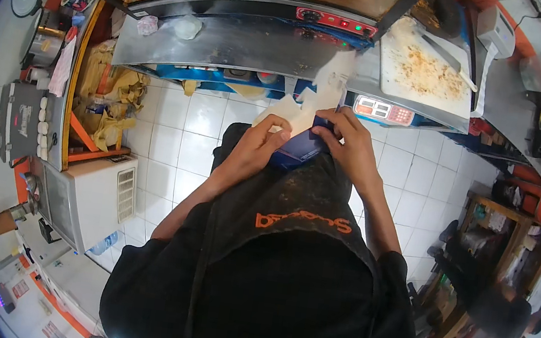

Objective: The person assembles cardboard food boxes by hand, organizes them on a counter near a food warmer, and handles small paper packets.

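In front of my apron, both hands hold a dark blue piece of card packaging (295, 150). Its inner side looks off-white, and uneven pale flaps (297, 112) stick up from it toward the counter. My left hand (261, 144) is closed on its left edge, thumb against the pale side. With bent fingers, my right hand (350, 142) pinches the upper right edge. Whether the long pale strip (335, 73) reaching over the counter edge belongs to the same piece, I cannot tell. The packaging's lower side is partly hidden against the apron.
A steel counter (231, 51) runs ahead, below a glass-fronted heated cabinet (338, 20) with red controls. On the right, a knife (450, 61) lies on a crumb-covered white cutting board (402, 73). A scale display (383, 111) sits below. Another person (492, 301) is at far right.
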{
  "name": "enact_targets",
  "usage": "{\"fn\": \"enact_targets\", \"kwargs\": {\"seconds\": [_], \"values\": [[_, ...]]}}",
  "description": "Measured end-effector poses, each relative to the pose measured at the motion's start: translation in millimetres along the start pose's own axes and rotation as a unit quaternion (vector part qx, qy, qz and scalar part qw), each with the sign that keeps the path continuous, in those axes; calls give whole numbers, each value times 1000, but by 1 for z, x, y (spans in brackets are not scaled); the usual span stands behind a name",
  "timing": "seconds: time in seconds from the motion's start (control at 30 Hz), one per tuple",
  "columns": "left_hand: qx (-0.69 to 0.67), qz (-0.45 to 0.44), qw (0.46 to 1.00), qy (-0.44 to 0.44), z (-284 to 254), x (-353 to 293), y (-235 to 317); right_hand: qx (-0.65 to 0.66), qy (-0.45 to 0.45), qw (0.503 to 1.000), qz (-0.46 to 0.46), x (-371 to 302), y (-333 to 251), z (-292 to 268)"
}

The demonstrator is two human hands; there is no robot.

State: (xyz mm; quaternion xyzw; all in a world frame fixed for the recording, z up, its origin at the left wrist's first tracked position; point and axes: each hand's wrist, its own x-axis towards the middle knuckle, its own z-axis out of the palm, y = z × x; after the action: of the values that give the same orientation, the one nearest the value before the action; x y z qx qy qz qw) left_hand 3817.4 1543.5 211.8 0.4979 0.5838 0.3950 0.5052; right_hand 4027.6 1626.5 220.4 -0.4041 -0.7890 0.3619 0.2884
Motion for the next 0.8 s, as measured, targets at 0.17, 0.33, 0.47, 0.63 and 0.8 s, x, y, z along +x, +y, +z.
{"fn": "enact_targets", "kwargs": {"seconds": [0.17, 0.33, 0.47, 0.63, 0.8], "values": [[16, -74, 973, -220, -55, 20, -10, -43, -21, 995, -88, 15, -16, 27], [-52, -112, 962, -245, -81, 19, -2, -53, -63, 986, -143, 28, -25, 42], [-59, -80, 969, -228, -91, 11, -20, -35, -102, 982, -158, 34, -29, 51], [-42, -63, 970, -232, -105, 4, -34, -30, -84, 979, -181, 30, -45, 68], [12, 15, 974, -226, -109, -6, -34, 2, -128, 985, -118, 36, -52, 73]]}}
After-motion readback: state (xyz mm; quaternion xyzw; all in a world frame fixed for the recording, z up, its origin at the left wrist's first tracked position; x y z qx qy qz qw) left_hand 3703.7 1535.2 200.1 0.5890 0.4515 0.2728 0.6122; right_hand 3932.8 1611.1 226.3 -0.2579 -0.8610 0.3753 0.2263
